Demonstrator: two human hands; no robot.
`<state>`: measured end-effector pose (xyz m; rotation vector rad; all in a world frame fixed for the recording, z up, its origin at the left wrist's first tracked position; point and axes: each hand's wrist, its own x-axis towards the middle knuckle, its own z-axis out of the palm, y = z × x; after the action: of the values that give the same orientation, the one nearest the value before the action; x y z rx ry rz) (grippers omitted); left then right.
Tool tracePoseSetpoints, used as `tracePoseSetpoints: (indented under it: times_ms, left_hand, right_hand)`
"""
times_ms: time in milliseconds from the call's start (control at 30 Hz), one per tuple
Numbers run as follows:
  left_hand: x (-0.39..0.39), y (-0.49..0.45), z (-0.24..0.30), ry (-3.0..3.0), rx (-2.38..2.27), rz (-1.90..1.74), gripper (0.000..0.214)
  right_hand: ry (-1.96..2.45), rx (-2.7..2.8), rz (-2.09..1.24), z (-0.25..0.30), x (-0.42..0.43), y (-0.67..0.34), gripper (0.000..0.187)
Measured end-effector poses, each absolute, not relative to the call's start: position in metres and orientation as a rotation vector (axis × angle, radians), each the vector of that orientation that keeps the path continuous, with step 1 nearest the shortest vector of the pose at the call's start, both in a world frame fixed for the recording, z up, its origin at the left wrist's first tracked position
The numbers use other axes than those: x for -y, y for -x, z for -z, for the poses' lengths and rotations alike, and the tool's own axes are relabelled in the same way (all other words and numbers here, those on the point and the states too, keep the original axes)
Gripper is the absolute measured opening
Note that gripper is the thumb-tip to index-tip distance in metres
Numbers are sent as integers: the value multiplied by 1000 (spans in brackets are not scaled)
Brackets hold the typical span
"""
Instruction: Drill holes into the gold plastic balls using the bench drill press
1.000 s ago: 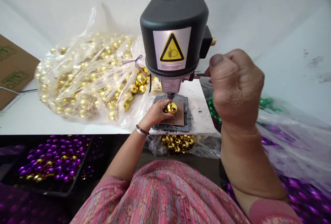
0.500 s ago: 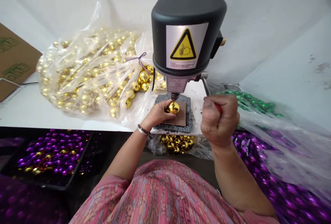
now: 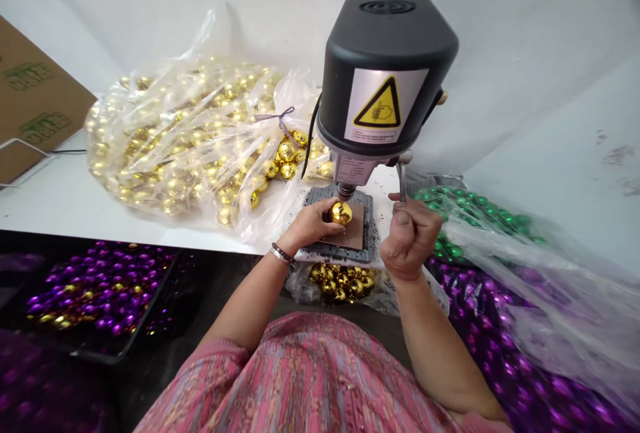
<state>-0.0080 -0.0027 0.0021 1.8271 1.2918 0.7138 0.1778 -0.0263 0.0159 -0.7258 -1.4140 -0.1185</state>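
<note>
Under the chuck of a black drill press (image 3: 387,46), my left hand (image 3: 313,225) grips a shiny gold ball (image 3: 341,213) between thumb and fingers. The ball rests on a brown board (image 3: 353,236) that lies on the grey machine base (image 3: 369,219). Whether the bit touches the ball is hard to see. My right hand (image 3: 411,236) is closed around the end of the drill press lever (image 3: 403,183), to the right of the base; the grip itself is mostly covered by my fingers.
A clear bag of gold balls (image 3: 175,153) lies on the white table (image 3: 30,209) at left, beside a cardboard box (image 3: 40,99). Green balls (image 3: 475,209) and purple balls (image 3: 480,326) in plastic are at right. A dark tray (image 3: 127,346) holds purple and gold balls.
My right hand has moved up and away from me with the lever, which shows more now. My left hand still holds the gold ball on the board. The camera view has shifted slightly.
</note>
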Motion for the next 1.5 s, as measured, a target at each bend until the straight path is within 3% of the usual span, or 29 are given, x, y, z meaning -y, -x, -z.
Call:
tracePoseSetpoints:
  times_ms: [200,400,667,833,1033,1267,1367,1500]
  left_hand:
    - [4,6,-2,-1823,-1317,-711,55]
    - [21,10,-5,-1796,-1423,-758,58]
    - [58,40,-11,-1880,-1139,-574,70]
    - [32,79,-13,-1780,-1746,-866,37]
    - [1,121,-20,-1798,-2416,-510,43]
    - [3,125,-21,-1747,-2540,-51,50]
    - [5,123,-23,-1745,-2464,-225,48]
    - [16,113,-27,-1758,-1941,-812,52]
  right_hand:
    - [858,1351,100,-48,37,-176,11]
    - [1110,1230,-12,-117,42,-171,36]
    - [1095,1194,-89,-112,39,-171,33]
    - [1086,1193,-92,-108,41,-171,36]
    - [1098,1211,-69,-104,42,-172,40]
    - [1098,1222,-87,-103,45,-173,38]
    - [1105,1234,-68,-102,46,-173,38]
    - [1062,1249,-45,-100,45,-172,37]
